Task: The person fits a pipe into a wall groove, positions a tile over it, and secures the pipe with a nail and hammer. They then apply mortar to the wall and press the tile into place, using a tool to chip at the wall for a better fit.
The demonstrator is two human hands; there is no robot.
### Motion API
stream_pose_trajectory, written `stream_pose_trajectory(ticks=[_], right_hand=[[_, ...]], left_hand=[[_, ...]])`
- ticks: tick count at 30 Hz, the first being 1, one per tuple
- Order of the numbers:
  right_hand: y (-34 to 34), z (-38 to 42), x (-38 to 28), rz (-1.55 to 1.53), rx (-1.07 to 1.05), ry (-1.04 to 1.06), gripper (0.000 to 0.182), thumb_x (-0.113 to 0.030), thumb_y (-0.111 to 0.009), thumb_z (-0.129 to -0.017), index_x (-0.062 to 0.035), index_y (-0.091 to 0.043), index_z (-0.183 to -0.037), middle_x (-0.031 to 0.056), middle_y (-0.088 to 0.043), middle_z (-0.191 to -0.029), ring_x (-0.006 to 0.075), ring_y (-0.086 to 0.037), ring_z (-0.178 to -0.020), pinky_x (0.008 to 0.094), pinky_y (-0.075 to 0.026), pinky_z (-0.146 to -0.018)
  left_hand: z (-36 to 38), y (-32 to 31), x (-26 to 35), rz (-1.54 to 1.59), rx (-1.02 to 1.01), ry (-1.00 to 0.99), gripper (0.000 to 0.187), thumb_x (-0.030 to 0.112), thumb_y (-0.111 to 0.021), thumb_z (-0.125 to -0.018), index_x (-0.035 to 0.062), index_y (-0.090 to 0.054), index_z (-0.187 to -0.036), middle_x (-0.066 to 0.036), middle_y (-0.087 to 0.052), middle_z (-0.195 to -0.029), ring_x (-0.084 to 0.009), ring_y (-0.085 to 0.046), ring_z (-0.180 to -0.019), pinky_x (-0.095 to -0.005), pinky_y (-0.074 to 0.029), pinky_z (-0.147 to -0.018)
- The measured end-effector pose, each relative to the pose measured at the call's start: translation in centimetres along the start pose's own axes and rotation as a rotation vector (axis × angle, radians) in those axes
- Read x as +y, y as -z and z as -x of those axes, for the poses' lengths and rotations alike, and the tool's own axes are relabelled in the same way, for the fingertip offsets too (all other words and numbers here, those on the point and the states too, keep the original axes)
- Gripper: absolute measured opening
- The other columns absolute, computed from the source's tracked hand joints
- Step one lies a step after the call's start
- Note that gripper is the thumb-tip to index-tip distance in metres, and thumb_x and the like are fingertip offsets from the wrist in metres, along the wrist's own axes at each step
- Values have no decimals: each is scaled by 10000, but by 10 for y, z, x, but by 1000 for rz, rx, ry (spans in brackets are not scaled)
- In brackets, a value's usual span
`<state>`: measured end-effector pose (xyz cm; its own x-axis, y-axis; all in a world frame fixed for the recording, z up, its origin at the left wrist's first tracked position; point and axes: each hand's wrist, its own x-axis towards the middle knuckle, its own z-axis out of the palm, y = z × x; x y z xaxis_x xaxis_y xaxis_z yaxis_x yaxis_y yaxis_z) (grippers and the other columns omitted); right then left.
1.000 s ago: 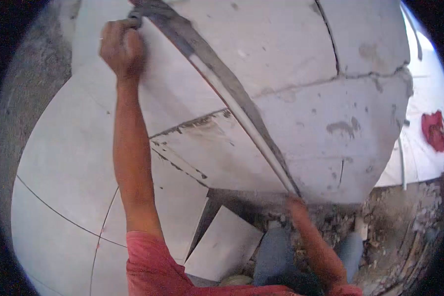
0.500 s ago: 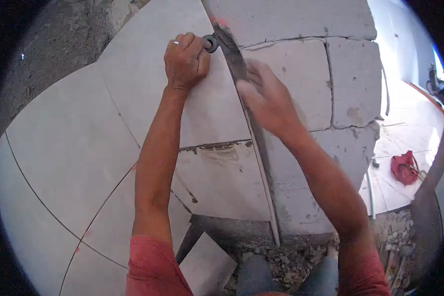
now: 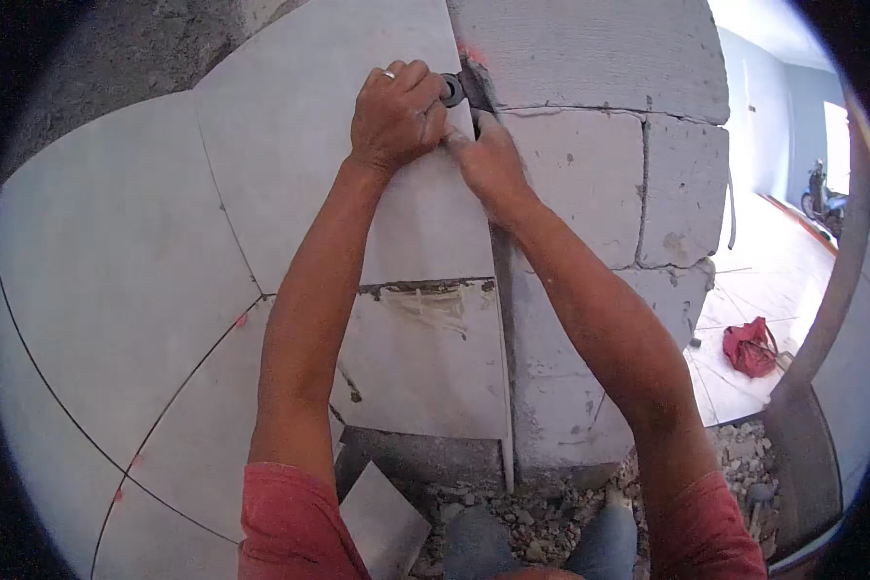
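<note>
My left hand, with a ring on one finger, is closed around a dark round tool against the large pale tile. Just right of it, my right hand reaches to the tile's right edge. Its thumb lies on the tile face and its other fingers go into the dark gap beside the blocks, partly hidden. Below, a second tile carries smeared adhesive near its top edge.
Pale wall blocks stand to the right. Rubble and a loose tile piece lie at the bottom. A red bag rests on the floor beyond, with a motorcycle further back.
My right hand has moved up and left to the tile's edge, close to my left hand. My left hand stays at the round tool. The view has shifted slightly.
</note>
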<state>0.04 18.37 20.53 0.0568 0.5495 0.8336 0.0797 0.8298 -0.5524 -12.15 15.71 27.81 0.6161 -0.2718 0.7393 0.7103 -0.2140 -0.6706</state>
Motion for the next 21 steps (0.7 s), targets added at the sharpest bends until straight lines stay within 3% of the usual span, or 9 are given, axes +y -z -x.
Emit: stream_pose_trajectory(ticks=[2, 7, 9, 13, 16, 18, 21], right_hand=[[1, -1, 2, -82, -15, -8, 403, -228, -584, -847, 65, -531, -1119, 179, -610, -1008, 217, -575, -911, 343, -446, -799], [2, 2, -1, -42, -19, 22, 394, -222, -594, -857, 62, -537, -1124, 156, -617, -1000, 199, -576, -905, 335, -450, -795], [0, 0, 4, -71, -19, 39, 392, -212, -601, -856, 62, -536, -1128, 152, -619, -1001, 198, -576, -904, 332, -450, -796], [1, -1, 6, -102, -18, 53, 356, -192, -611, -855, 61, -546, -1098, 140, -620, -983, 184, -582, -866, 322, -460, -767], [2, 2, 3, -225, -72, 13, 337, -183, -615, -853, 59, -549, -1079, 132, -619, -964, 177, -586, -832, 313, -469, -741], [2, -1, 7, -323, -96, -15, 328, -177, -615, -853, 60, -549, -1071, 128, -619, -950, 175, -588, -817, 310, -473, -729], [0, -6, 15, -431, -108, -23, 329, -165, -621, -847, 61, -542, -1073, 120, -617, -932, 177, -590, -806, 310, -481, -724]], left_hand=[[1, 3, 2, 20, -6, 15, 103, 91, -555, -645, 93, -572, -747, -47, -508, -723, -242, -505, -680, -362, -388, -626], [0, 4, -2, 174, 85, 142, 131, 76, -547, -681, 81, -567, -811, -61, -536, -720, -249, -532, -684, -375, -420, -639], [1, 8, -1, 511, 199, 477, 161, 57, -524, -730, 61, -568, -885, -87, -562, -741, -260, -562, -717, -364, -456, -680], [1, 12, -3, 508, 198, 437, 200, 50, -529, -741, 55, -578, -935, -100, -566, -767, -249, -574, -746, -336, -472, -708], [6, 13, -4, 454, 81, 310, 259, 80, -584, -739, 71, -589, -998, -107, -566, -868, -255, -558, -820, -350, -465, -746], [10, 15, -4, 229, 38, 150, 299, 129, -645, -735, 89, -599, -1028, -97, -549, -986, -264, -526, -911, -366, -449, -795], [13, 17, -6, 281, -48, 182, 335, 193, -681, -737, 107, -611, -1053, -90, -531, -1041, -274, -500, -966, -372, -435, -835]])
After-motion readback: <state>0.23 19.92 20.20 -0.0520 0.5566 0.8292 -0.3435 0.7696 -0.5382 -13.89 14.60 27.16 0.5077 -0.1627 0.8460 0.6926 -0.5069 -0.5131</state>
